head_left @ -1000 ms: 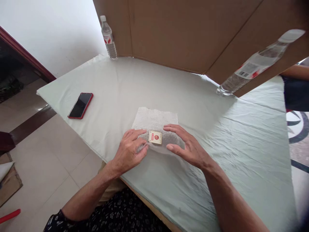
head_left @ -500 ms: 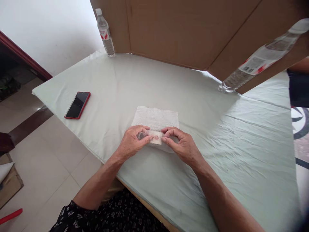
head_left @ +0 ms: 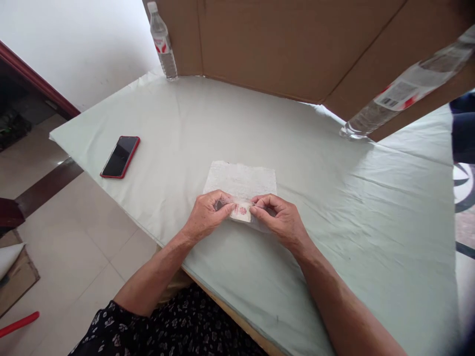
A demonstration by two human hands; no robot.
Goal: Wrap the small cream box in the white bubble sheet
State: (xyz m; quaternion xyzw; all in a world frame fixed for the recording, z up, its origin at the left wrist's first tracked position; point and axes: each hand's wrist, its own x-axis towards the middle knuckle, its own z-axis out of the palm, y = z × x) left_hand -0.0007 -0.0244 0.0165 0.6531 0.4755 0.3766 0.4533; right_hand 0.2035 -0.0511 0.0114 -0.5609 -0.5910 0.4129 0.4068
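Note:
A small pale block [head_left: 242,212] with red print lies between my hands, low on a whitish see-through sheet that looks like bubble wrap [head_left: 241,178]. The far part of the sheet is spread flat on the cloth, and its near part is gathered around the block. My left hand [head_left: 211,213] pinches the wrap at the block's left end, its thumb on the block's edge. At the right end, my right hand [head_left: 279,217] pinches the wrap in the same way, thumb against the block. Fingertips of both hands are partly hidden behind the wrap.
A pale green cloth [head_left: 185,128] covers the table. A phone in a red case [head_left: 120,157] lies left. One water bottle [head_left: 163,47] stands at the back left, another [head_left: 401,94] at the right, both beside a cardboard panel [head_left: 260,49]. Part of a person [head_left: 463,131] shows far right.
Both thumbs have shifted slightly along the block, and its red print shows more plainly. The view has moved a little; bottles and phone stay in place.

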